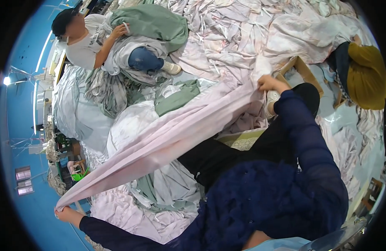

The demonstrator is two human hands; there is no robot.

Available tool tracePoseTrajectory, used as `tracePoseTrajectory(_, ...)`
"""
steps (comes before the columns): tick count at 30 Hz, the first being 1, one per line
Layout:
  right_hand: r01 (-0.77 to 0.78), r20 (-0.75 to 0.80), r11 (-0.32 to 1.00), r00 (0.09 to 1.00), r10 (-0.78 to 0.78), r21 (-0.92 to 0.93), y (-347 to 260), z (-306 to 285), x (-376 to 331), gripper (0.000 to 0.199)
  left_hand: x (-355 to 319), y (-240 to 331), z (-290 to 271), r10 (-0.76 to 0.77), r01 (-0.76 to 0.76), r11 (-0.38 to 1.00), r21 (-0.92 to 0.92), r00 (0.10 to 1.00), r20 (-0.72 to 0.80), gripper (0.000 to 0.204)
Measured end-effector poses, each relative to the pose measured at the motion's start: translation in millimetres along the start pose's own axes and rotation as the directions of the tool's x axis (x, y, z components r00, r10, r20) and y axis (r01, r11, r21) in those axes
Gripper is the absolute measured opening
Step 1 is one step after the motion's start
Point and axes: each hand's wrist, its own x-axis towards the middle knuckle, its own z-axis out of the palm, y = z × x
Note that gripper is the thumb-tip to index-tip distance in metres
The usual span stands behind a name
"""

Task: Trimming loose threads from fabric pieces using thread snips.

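Stretching across the head view from lower left to upper right is a long pale pink sheet (168,138), pulled taut between the person's two hands. The left hand (64,213), at the lower left with its dark blue sleeve (117,236) running toward the bottom edge, is closed on one gathered end of the sheet. The right hand (268,83), raised at the upper right, pinches the other end where the cloth bunches. Under the sheet lies a heap of pale bedding (243,33) with green cloth (178,98) mixed in. A seated person in a white top (86,46) at the upper left holds a green bundle (153,23). Another person in a mustard garment (366,75) sits at the right edge, near a cardboard box (304,69).
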Motion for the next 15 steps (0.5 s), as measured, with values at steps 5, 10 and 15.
tracePoseTrajectory(5,0.079,-0.455,0.996,0.889,-0.054,0.036,-39,-114,-30,0.009,-38,-23,-31,-0.105,0.053,0.930,0.364,0.987,0.124,0.026)
tracePoseTrajectory(10,0.309,-0.805,0.923,0.593,0.001,0.229,-99,-146,-101,0.009,-135,-78,-32,-0.102,-0.052,0.771,0.635,0.974,0.204,0.030)
tracePoseTrajectory(15,0.004,-0.855,0.962,0.457,-0.245,-0.274,-70,-115,-147,0.018,-213,-101,-26,-0.242,-0.160,0.627,0.762,0.890,0.386,0.031)
